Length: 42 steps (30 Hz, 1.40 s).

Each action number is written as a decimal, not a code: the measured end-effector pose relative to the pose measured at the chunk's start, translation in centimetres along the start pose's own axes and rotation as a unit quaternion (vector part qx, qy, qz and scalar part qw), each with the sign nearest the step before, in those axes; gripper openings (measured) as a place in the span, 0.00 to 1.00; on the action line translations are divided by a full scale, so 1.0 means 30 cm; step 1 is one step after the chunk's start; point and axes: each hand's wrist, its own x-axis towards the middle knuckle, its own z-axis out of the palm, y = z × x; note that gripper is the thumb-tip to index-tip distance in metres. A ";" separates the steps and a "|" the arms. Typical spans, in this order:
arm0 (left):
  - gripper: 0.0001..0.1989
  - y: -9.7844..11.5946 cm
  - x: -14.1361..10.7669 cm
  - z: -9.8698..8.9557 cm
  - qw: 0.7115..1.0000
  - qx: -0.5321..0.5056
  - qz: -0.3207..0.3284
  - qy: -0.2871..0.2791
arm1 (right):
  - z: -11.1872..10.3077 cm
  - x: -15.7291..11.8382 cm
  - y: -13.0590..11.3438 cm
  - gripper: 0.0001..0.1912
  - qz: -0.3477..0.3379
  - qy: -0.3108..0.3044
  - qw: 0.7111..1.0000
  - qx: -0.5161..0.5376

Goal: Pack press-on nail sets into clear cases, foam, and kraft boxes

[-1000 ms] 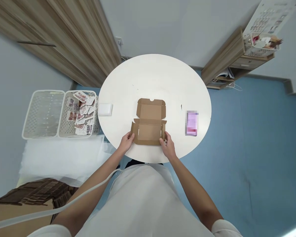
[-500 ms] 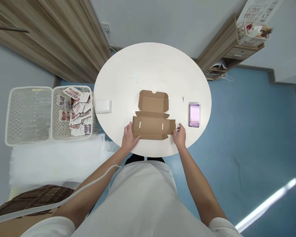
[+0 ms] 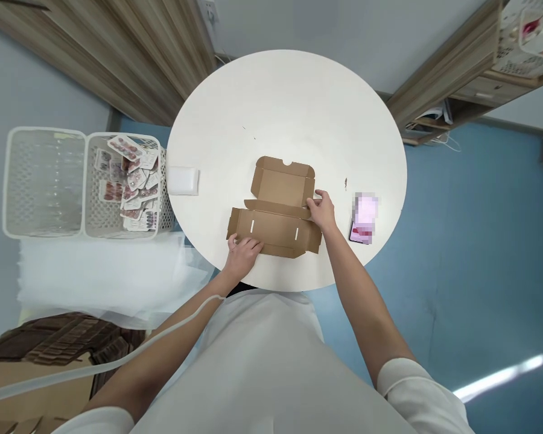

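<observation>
Cardboard box lies unfolded on table, left hand fingers spread on near edge, right hand seemingly pinching it at right; likely folding step, next calls for steadying.

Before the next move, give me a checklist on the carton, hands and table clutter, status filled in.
1. Carton fully on the table: ok.
2. Carton lid panel open: ok, spread away from the person.
3. Left hand at carton: ok, near-left corner.
4. Right hand at carton: ok, right end, by the middle fold.
5. White packet apart from carton: ok, off to the left.
6. Grip firmness: cannot tell.
</observation>
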 end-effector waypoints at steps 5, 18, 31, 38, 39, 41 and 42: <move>0.20 0.042 0.047 0.006 1.000 0.003 -0.002 -0.026 | -0.010 0.016 0.020 0.19 -0.028 -0.021 0.999 -0.004; 0.53 0.101 0.264 -0.138 0.982 0.096 -0.080 -0.142 | -0.087 -0.034 -0.022 0.20 -0.086 -0.060 0.984 -0.142; 0.46 0.092 0.213 -0.123 0.987 0.093 -0.029 -0.126 | 0.015 -0.256 0.019 0.57 -0.283 -0.125 0.839 -0.447; 0.48 0.084 0.096 -0.128 0.993 0.064 -0.018 -0.093 | 0.068 -0.343 0.049 0.60 -0.219 -0.145 0.845 -0.465; 0.50 0.071 0.067 -0.127 0.995 0.052 -0.041 -0.078 | 0.073 -0.348 0.050 0.60 -0.208 -0.149 0.852 -0.457; 0.51 0.028 0.008 -0.117 0.991 0.010 -0.127 -0.040 | 0.082 -0.354 0.053 0.60 -0.192 -0.154 0.864 -0.439; 0.51 0.001 -0.019 -0.108 0.983 -0.022 -0.183 -0.024 | 0.086 -0.356 0.054 0.60 -0.188 -0.155 0.869 -0.430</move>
